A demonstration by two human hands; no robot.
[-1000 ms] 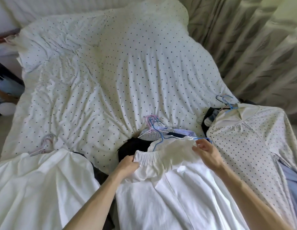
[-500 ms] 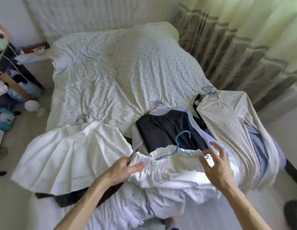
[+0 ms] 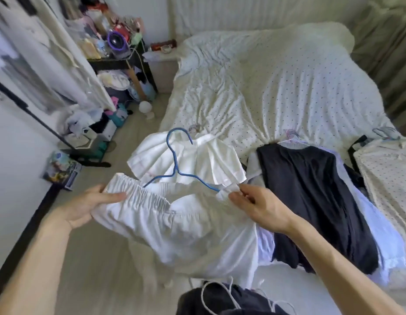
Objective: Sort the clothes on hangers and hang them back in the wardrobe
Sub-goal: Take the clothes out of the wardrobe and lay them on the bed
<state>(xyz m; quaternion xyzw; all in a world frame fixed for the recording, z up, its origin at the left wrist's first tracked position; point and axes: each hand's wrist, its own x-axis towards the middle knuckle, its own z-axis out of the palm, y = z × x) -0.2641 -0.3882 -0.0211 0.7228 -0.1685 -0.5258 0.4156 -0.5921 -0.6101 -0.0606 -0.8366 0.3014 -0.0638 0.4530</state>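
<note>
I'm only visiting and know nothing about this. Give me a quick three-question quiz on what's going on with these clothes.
1. True or false: the left hand and the right hand both hold the white garment.
2. The hanger in that garment is: A green, B blue, C black.
3. Fill in: the dark garment lies on the ____.
Key: 1 true; 2 B; 3 bed.

One wide head-worn view, forward and down, left hand (image 3: 83, 208) and right hand (image 3: 263, 208) close, bed (image 3: 277, 87) farther ahead.
</note>
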